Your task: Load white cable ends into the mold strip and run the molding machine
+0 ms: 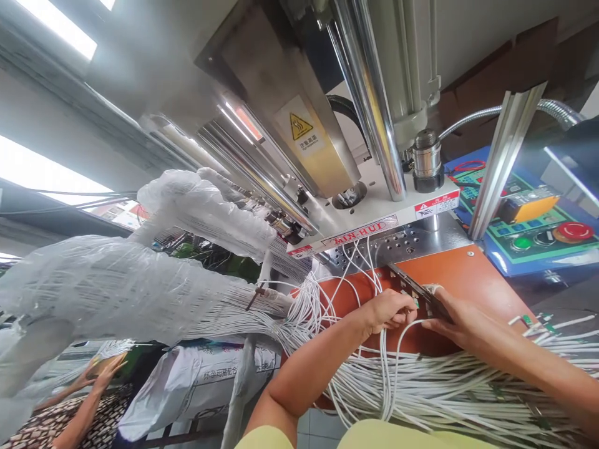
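My left hand (393, 310) is closed, its fingers pinched at the end of a white cable, close to a small green piece (415, 302). My right hand (447, 315) grips one end of a dark, narrow metal mould plate (414, 287), thumb on the near side. The plate is tilted over the orange work table (461, 274), and its far end reaches toward the metal bed of the press. Small light parts sit along the plate; their details are too small to make out. White cables (386, 374) hang below my left hand.
Ahead stands a press (360, 234) with steel columns and a hot-surface label. A control panel (538, 218) with a red stop button is at right. A thick bundle of white cables (435, 386) lies in front. Wrapped cable bundles (116, 290) and another person's hands (105, 372) are at left.
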The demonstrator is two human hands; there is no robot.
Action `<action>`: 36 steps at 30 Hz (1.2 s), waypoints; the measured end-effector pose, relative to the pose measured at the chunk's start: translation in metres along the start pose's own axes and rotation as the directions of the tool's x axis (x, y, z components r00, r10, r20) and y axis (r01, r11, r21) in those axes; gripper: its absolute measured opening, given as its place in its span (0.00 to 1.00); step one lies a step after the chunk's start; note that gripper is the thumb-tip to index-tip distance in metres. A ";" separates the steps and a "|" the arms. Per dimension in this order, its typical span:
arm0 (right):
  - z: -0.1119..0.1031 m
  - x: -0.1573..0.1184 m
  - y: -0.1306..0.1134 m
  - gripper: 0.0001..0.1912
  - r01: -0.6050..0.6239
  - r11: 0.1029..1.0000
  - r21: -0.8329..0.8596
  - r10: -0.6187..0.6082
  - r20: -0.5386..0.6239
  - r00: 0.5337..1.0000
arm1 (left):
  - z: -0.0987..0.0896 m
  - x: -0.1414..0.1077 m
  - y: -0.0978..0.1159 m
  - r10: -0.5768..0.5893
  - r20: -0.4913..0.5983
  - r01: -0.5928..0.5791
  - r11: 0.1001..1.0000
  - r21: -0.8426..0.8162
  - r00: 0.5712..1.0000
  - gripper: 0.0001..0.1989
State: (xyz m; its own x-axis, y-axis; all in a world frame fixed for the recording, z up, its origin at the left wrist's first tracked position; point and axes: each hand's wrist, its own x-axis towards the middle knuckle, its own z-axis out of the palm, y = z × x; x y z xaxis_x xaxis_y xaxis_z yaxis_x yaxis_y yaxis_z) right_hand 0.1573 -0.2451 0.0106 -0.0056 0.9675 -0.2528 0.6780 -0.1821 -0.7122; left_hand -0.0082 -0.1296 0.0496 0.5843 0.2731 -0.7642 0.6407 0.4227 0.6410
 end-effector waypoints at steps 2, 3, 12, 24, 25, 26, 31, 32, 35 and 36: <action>-0.002 0.000 -0.002 0.16 0.000 1.000 -0.001 0.000 0.025 1.000 | 0.000 0.002 0.000 -0.002 -0.010 0.002 1.000 0.006 1.000 0.13; -0.003 0.000 -0.002 0.16 0.004 1.000 0.002 -0.004 0.037 0.999 | 0.000 0.002 0.000 0.001 -0.019 -0.001 1.000 0.002 1.000 0.13; 0.002 0.001 -0.002 0.13 0.025 0.997 0.076 -0.020 -0.072 0.997 | 0.017 0.000 -0.005 0.163 -0.200 -0.189 0.975 -0.119 0.966 0.09; 0.002 0.001 0.004 0.16 0.011 0.996 0.093 -0.004 -0.078 0.997 | 0.023 0.004 -0.019 0.298 -0.270 -0.333 0.938 -0.095 0.916 0.11; 0.001 0.001 0.005 0.16 0.019 0.995 0.099 -0.011 -0.076 0.997 | 0.024 0.004 -0.020 0.293 -0.267 -0.331 0.937 -0.110 0.918 0.11; 0.001 0.001 0.005 0.16 0.024 0.995 0.098 -0.017 -0.072 0.997 | 0.025 0.005 -0.020 0.285 -0.269 -0.327 0.936 -0.129 0.920 0.11; 0.004 0.001 0.003 0.15 -0.041 0.999 -0.019 0.041 -0.016 0.999 | 0.034 0.003 -0.019 0.344 -0.395 -0.371 0.929 0.009 0.852 0.13; 0.005 0.001 0.003 0.15 -0.052 0.998 -0.044 0.052 -0.011 0.999 | 0.035 0.002 -0.018 0.385 -0.412 -0.387 0.918 0.082 0.826 0.13; 0.009 0.002 0.006 0.16 -0.049 0.997 -0.064 0.048 -0.009 0.999 | 0.036 0.001 -0.016 0.469 -0.401 -0.413 0.883 0.221 0.787 0.13; 0.010 0.003 0.008 0.17 -0.040 0.998 -0.057 0.039 -0.018 0.999 | 0.035 0.001 -0.016 0.477 -0.389 -0.415 0.878 0.236 0.788 0.13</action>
State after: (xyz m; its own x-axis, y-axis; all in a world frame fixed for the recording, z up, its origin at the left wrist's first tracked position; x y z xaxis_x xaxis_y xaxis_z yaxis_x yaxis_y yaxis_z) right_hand 0.1552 -0.2456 -0.0019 0.0342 0.9625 -0.2690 0.7182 -0.2109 -0.6632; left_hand -0.0002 -0.1664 0.0410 0.5727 0.7528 -0.3245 0.4380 0.0536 0.8974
